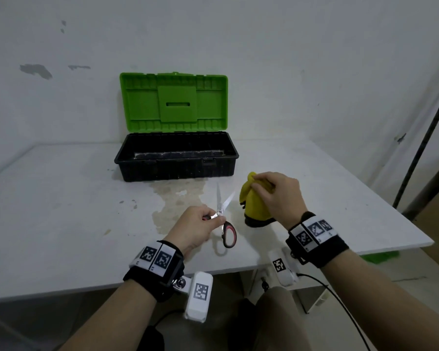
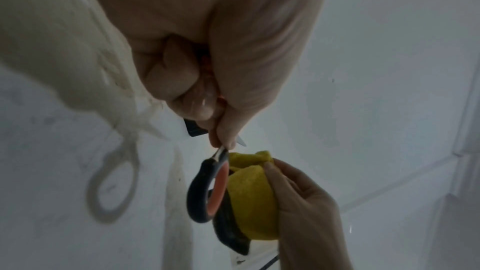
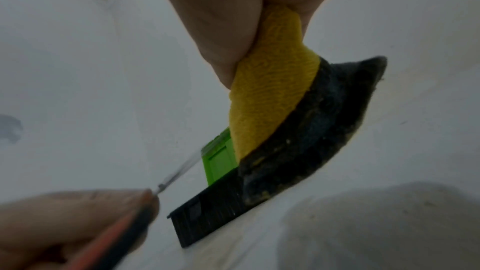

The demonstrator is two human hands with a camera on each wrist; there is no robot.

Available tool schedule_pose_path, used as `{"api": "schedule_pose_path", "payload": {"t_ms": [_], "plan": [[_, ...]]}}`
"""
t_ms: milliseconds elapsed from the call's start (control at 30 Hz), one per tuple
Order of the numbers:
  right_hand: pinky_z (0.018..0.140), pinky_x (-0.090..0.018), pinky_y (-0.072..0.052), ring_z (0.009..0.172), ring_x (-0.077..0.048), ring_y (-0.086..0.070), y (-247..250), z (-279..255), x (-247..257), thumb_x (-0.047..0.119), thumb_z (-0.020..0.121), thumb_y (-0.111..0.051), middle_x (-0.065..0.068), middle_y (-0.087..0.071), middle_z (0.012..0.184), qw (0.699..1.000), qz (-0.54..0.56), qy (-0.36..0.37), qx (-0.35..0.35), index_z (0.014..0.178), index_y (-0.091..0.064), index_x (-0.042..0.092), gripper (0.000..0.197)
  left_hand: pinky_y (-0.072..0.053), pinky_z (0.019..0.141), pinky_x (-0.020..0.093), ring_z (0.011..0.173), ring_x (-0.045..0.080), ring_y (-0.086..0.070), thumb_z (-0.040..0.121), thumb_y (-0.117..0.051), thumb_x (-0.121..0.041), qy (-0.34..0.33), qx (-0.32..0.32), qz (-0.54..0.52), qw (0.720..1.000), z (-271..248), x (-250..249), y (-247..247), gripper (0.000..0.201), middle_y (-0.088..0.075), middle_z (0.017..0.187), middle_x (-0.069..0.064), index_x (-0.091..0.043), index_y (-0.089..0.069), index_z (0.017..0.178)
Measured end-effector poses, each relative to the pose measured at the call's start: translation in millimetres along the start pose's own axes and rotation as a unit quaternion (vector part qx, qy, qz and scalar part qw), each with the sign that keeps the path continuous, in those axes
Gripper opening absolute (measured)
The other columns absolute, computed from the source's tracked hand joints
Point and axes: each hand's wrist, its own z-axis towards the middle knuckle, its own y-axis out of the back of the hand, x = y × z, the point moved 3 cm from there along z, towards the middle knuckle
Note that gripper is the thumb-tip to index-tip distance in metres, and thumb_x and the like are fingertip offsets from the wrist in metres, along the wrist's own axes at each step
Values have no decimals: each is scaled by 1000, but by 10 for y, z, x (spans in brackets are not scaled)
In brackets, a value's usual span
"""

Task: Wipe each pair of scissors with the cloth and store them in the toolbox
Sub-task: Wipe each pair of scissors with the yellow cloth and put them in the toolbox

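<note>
My left hand is clamped round the scissors at the pivot and upper handle. One black-and-red loop hangs free below my fingers, toward me. The blades stand open in a narrow V and point away from me toward the toolbox, so the long axis runs roughly front to back, leaning a little right.

Just to the right of the blades, near but apart, my right hand pinches the yellow cloth bunched at its top. Its dark lower edge seems to rest on the tabletop, though the wrist view is too blurred to be sure.

I judge the next move is a short one: bring the cloth left onto the nearer blade. The toolbox sits open behind both hands, its green lid upright.
</note>
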Motion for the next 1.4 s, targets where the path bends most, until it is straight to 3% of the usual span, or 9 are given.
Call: {"api": "schedule_pose_path", "payload": {"t_ms": [167,400,567,700,900,1033,1200,1300,1400], "plan": [[80,-18,-45,89,-8,-62,-126,-197,280,35,85,-70,5,-72,100,993,18,51,102,102,-73,22,22,-36,60,36,56,17,-41,88,-71,-34,-23,2,26,999,44,-31,-42,26,-45,60,1,-9,-72,81],[83,-23,-47,92,-13,-64,-220,-196,248,35,83,-72,1,-73,102,990,1,57,126,105,-73,19,27,-36,59,37,56,17,-41,87,-73,-34,-40,0,34,999,25,-51,-32,25,-46,58,-1,-10,-73,80],[83,-30,-50,89,-17,-65,-199,-102,99,28,84,-71,-1,-74,96,997,-10,11,81,99,-75,20,17,-33,53,30,50,14,-36,89,-72,-28,-26,9,-4,1000,-12,-75,-20,21,-42,53,-5,-11,-71,77],[77,-22,-46,86,-11,-62,-14,-12,-149,31,82,-72,5,-71,91,998,24,-64,16,93,-73,24,13,-27,40,17,44,9,-31,93,-69,-21,8,22,-40,999,-24,-85,13,20,-37,53,-6,-12,-67,74],[78,-20,-46,83,-8,-62,-71,-233,258,27,82,-74,6,-72,91,992,28,92,85,94,-75,21,14,-30,45,21,44,9,-34,92,-70,-24,-4,17,-12,1000,-8,-97,-24,22,-40,50,-9,-13,-67,73],[76,-20,-43,80,-11,-62,-202,-261,302,24,82,-73,1,-72,89,988,2,114,105,95,-75,19,14,-34,58,34,55,16,-39,89,-71,-31,-43,17,42,998,-38,-104,-55,28,-43,59,2,-4,-69,81],[78,-23,-43,83,-14,-59,-134,-60,64,24,85,-68,-1,-71,93,998,-24,7,64,94,-75,20,12,-36,60,35,57,16,-39,87,-72,-35,-47,25,64,996,-50,-55,-13,37,-42,61,2,1,-67,84],[83,-26,-47,91,-16,-61,13,86,-179,28,82,-70,3,-71,92,995,15,-92,20,93,-74,22,13,-35,55,28,52,12,-38,90,-71,-31,-26,40,51,998,-92,-62,-8,27,-43,60,0,-4,-71,85],[84,-24,-49,89,-7,-62,124,97,-208,31,81,-72,14,-69,89,992,66,-103,-13,93,-73,27,13,-32,46,19,48,8,-37,92,-69,-29,-14,36,36,999,-80,-72,15,23,-43,58,-3,-7,-70,83]]}}
